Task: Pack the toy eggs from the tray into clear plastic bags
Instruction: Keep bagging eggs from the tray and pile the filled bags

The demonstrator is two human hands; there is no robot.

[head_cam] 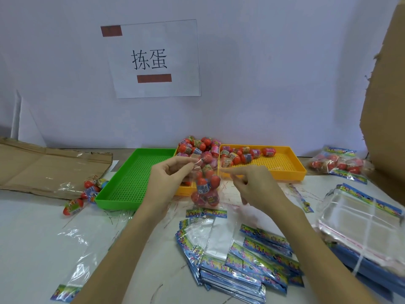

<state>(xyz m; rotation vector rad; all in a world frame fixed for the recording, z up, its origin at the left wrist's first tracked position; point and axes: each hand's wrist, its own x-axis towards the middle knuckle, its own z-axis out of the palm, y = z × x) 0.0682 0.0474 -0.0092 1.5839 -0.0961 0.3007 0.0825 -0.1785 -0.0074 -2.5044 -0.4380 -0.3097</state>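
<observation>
Here both hands pinch one clear bag (205, 187) of toy eggs above the tabletop (153, 249) — left hand (168, 178) and right hand (254, 187), fingers closed on its top edge.

Two yellow trays (285, 170), one green tray (131, 183), one paper sign (153, 59), and two hands (168, 178).

wall sign (153, 59), flattened cardboard (50, 167), green tray (131, 174)
</observation>
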